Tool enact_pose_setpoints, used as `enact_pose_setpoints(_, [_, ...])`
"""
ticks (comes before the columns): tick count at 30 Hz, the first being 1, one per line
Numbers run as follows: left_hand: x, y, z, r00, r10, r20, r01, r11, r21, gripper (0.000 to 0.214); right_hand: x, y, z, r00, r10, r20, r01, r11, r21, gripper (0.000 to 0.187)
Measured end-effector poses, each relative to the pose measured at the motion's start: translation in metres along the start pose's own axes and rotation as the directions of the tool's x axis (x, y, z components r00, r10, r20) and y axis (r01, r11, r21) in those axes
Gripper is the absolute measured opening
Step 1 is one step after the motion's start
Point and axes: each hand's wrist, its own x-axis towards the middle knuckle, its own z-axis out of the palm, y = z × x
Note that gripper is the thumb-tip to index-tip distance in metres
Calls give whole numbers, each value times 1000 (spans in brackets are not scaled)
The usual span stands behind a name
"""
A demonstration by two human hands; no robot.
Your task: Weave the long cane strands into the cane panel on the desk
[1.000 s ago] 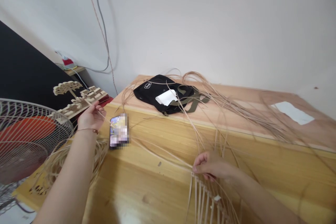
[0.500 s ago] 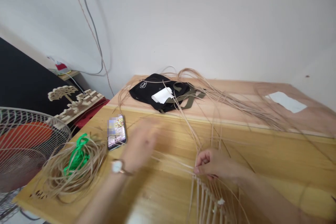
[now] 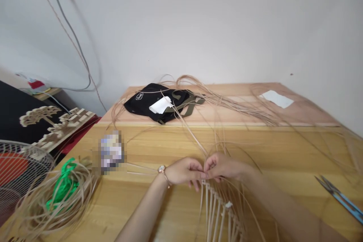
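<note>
A partly woven piece of pale rattan strands (image 3: 218, 211) lies at the front of the table, its several stakes running down toward me. At its upper left end my left hand (image 3: 185, 174), with a watch (image 3: 161, 168) on the wrist, pinches the rattan. My right hand (image 3: 219, 166) is closed on the same spot, fingertips touching those of the left. Long loose strands (image 3: 191, 130) stretch from the fingers to the back of the table. The exact crossing between the fingertips is hidden.
On the left lie a rattan coil (image 3: 87, 193) with a green tie (image 3: 64, 189) and a blurred-out phone (image 3: 112, 151). A black bag (image 3: 144, 102), white paper (image 3: 277, 99) and more strands (image 3: 241, 107) rest at the back. Blue-handled scissors (image 3: 344, 202) lie right; a fan (image 3: 17, 174) stands left.
My left hand has moved right from near the phone to meet my right hand at the weaving's edge. The view has turned right, bringing the scissors into sight.
</note>
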Motion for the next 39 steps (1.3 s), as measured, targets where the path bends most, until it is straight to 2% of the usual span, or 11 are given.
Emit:
enact_pose_setpoints(4, [7,1,5,999,-27,42,28,999,-25,36,-9,4,-3,1000,-23,-3,23,1000,-1,12])
enact_pose_setpoints(10, [17,7,17,997,-59,-40,59,998,-4,34,-23,4,-10,998,-55,-29,55,998,-3,8])
enact_pose_setpoints(16, [45,12,28,986,-45,-161,52,998,41,34,-18,20,-40,1000,-9,1,9,1000,-9,11])
enact_pose_setpoints(19, [54,14,26,991,-56,-120,64,996,61,35,-19,27,-46,999,17,-38,-17,1000,5,12])
enact_pose_setpoints(22, [54,18,22,997,-62,-48,66,994,88,35,-25,27,-42,996,32,-80,-30,999,33,15])
enact_pose_setpoints(28, [52,22,15,999,-43,4,42,986,160,33,-30,22,-35,994,21,-106,-13,997,75,13])
enact_pose_setpoints(39, [51,13,5,996,-69,59,65,996,69,35,-31,21,-30,992,-19,-124,27,998,63,10])
